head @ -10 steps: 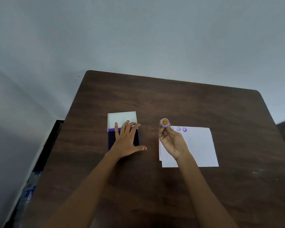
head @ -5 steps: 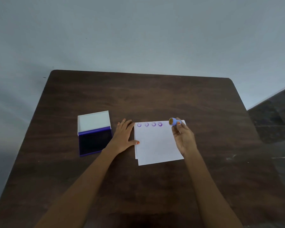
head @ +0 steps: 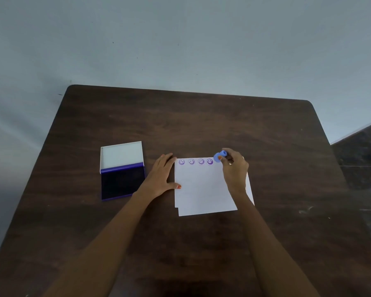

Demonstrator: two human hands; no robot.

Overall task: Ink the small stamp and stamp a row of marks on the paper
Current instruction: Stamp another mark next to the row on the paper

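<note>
White paper (head: pixel 201 189) lies on the dark wooden table (head: pixel 201 125), with a row of several purple smiley marks (head: pixel 195 161) along its top edge. My right hand (head: pixel 235 172) grips the small blue stamp (head: pixel 219 156), tipped down at the paper's top edge just right of the last mark. My left hand (head: pixel 163 176) lies flat on the table, fingers spread, its thumb touching the paper's left edge. The ink pad (head: pixel 122 181) lies open to the left, its dark purple pad exposed and its white lid (head: pixel 122 155) folded back.
The table's far edge meets a pale wall (head: pixel 180 50). A dark floor (head: pixel 362 159) shows past the table's right edge. Bare wood surrounds the paper and the ink pad.
My left hand left the ink pad and now rests at the paper's left edge. My right hand carried the stamp right along the row and tipped it down past the last mark.
</note>
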